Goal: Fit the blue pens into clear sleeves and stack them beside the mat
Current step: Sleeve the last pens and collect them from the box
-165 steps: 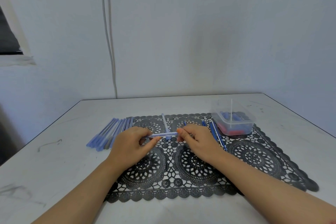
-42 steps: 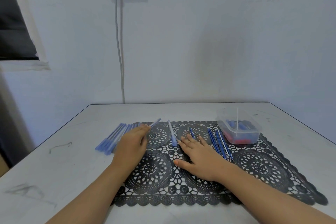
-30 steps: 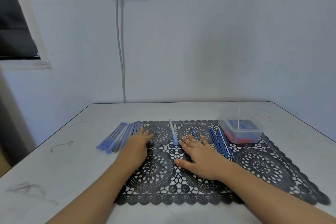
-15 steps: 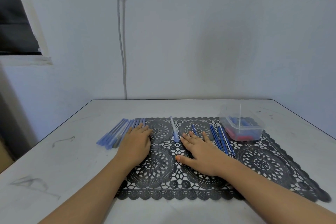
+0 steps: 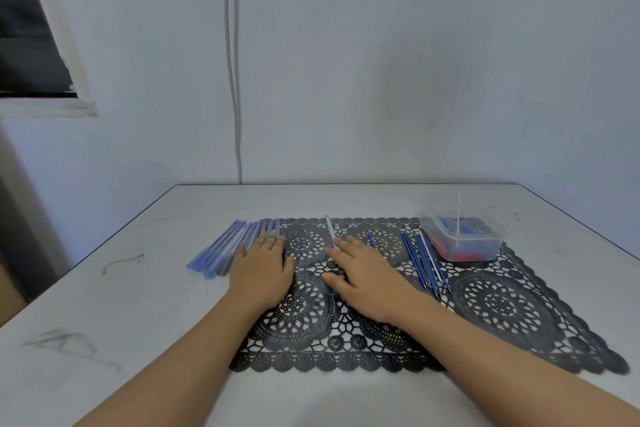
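Note:
A black lace mat (image 5: 502,305) lies on the white table. Along its left edge sits a row of several sleeved blue pens (image 5: 225,248). My left hand (image 5: 261,270) lies flat at the mat's left edge, its fingertips touching the nearest pens of the row. My right hand (image 5: 363,276) rests flat on the mat, fingers spread, holding nothing. A clear sleeve (image 5: 329,228) lies on the mat just beyond my right fingertips. One bare blue pen refill (image 5: 371,239) lies beside that hand. Several more blue refills (image 5: 424,262) lie in a bunch further right.
A clear plastic tub (image 5: 462,236) with blue and red pieces and a thin white stick upright in it stands on the mat's far right corner. The table's (image 5: 104,305) left and far edges are near; a wall with a cable stands behind.
Earlier both hands held a pen in a sleeve over the mat. The left hand laid it against the row at the left. Both hands have since lain flat, almost still.

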Demonstrator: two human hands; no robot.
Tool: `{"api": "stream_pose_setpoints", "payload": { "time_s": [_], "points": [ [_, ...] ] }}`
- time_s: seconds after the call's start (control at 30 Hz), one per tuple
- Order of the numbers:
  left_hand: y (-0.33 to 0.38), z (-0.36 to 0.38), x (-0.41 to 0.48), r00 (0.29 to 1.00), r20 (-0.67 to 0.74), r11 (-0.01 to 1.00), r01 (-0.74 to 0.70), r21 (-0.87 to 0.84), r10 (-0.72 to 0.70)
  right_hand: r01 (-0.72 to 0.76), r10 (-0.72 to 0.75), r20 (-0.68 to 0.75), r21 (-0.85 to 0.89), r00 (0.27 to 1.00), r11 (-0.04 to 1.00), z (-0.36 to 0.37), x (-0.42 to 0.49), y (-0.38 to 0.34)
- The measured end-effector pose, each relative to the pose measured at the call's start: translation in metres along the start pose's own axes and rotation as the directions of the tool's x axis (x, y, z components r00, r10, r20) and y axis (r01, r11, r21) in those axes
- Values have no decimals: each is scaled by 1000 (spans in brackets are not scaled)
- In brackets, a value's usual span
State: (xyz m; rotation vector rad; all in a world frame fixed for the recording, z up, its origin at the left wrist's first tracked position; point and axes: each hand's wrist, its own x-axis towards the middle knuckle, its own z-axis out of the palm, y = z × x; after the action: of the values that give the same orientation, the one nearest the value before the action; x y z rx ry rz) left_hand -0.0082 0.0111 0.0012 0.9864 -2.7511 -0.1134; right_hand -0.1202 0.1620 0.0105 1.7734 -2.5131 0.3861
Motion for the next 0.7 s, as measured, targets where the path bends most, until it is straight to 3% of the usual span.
{"api": "stream_pose_setpoints", "payload": {
  "time_s": [0.13, 0.5, 0.7],
  "points": [
    [-1, -1, 0, 1000, 9, 1000, 6, -10, -6, -28, 30, 29, -44, 999, 999, 2, 0, 1],
    [-3, -1, -1, 1000, 12, 1000, -4, -16, 5, -140, 142, -203, 22, 969, 990, -10, -5, -3],
    [-2, -2, -1, 1000, 11, 1000, -8, -10, 8, -200, 221, -143, 147, 965, 969, -9, -7, -3]
  ]
}}
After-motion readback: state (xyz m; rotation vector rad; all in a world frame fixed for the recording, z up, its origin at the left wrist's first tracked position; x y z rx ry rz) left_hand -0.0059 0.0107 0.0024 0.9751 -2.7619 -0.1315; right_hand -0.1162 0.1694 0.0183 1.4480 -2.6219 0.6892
